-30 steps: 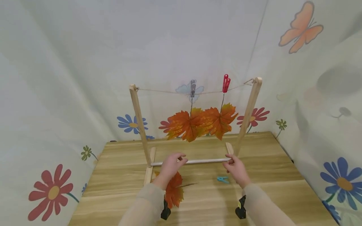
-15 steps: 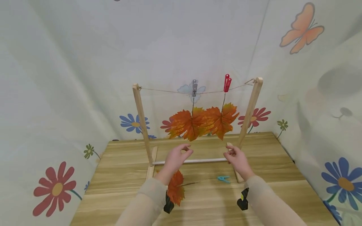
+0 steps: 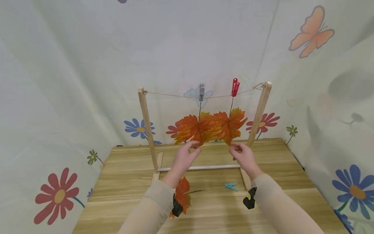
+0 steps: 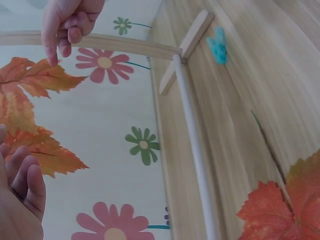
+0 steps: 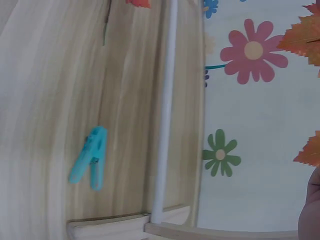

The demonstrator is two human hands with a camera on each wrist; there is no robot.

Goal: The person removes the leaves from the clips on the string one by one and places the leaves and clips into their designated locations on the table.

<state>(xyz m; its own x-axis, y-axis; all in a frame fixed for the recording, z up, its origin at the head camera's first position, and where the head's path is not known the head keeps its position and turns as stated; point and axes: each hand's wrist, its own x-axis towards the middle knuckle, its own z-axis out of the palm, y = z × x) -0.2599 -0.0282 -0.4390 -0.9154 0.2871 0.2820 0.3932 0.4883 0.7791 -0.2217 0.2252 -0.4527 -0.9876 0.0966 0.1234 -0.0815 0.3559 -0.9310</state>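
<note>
Got left hand (image 3: 184, 158) and right hand (image 3: 244, 158) apart, loosely bent, right by the tips of two orange leaves (image 3: 229, 126) hanging from gray clip (image 3: 201, 93) and red clip (image 3: 235, 88) — can't tell if touching. Also spotting a teal clip (image 3: 231, 186) on the desk (image 3: 286, 201).

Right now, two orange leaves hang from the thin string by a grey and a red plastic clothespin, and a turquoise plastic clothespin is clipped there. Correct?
Not quite. The turquoise plastic clothespin lies on the wood-grain tabletop, not on the thin string; the head view shows it. The rest holds: two orange leaves hang by the grey plastic clothespin and red plastic clothespin.
</note>
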